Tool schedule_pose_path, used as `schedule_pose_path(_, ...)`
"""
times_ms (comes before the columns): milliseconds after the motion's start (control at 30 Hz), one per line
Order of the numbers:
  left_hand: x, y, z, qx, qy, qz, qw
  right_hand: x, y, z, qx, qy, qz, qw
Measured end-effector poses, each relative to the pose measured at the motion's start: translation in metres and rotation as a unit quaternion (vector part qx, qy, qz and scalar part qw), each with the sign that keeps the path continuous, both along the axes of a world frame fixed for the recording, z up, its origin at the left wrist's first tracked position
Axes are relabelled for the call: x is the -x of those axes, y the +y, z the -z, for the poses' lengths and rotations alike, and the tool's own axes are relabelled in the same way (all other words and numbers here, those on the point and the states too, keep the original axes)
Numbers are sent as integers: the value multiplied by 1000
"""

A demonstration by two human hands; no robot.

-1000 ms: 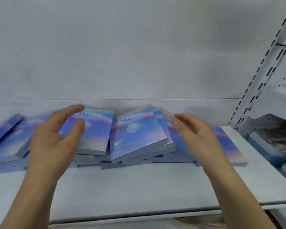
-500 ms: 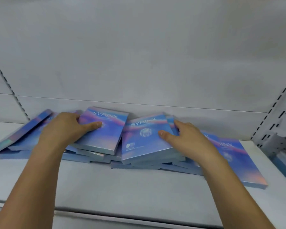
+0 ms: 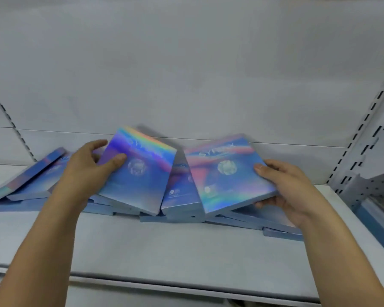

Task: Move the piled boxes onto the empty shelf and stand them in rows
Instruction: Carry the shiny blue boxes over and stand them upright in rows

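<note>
boxes (image 3: 140, 171) gripped, one per hand (image 3: 87, 171).

This is a shop aisle: a white metal shelf (image 3: 186, 251), a slotted upright (image 3: 361, 138) flanking the plain back panel (image 3: 186, 74), a perforated panel (image 3: 379, 185) at right, and identical holographic boxes (image 3: 140, 173) of stock.

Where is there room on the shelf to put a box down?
The bare front strip of the shelf, between the pile of boxes and the front edge, is free. So is the right end beside the slotted upright. The back is crowded.
</note>
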State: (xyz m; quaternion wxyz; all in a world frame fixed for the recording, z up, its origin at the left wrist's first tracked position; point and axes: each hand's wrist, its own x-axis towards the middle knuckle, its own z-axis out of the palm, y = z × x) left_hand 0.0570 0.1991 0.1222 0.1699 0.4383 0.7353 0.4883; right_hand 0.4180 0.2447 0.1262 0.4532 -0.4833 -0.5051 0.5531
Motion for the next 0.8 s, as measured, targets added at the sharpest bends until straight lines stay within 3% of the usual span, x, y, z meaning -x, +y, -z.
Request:
schedule_pose_path(100, -5, -17, 4, -82, -92, 49, 991, -13, -7, 6, 0, 99, -26, 995)
schedule_pose_path(267, 2, -56, 15, -133, -200, 66, 969, -4, -14, 7, -56, 139, -96, 984)
schedule_pose_path(467, 30, -117, 26, -168, -200, -14, 965, 50, -20, 10, -61, 203, -151, 966)
schedule_pose_path(800, 107, -225, 37, -236, -223, -115, 939, 177, -72, 25, -15, 166, -262, 951)
